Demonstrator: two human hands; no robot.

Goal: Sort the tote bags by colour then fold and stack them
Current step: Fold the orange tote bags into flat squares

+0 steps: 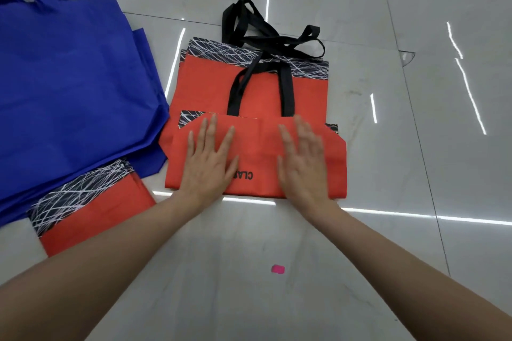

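Head view: a folded red tote bag (257, 158) is pressed flat at the near centre of the floor (388, 119).
Nothing is gripped: the left hand (207, 163) and right hand (303, 163) are laid flat, fingers spread. The blue bags (72, 86) are piled at left. If released early, the fold could spring open.

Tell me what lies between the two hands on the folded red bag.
Head view: only bare fabric of the folded red bag, with black printed letters, between left hand and right hand.

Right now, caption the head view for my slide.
Left hand and right hand flatten a folded orange fabric tote bag beside piled blue fabric totes.
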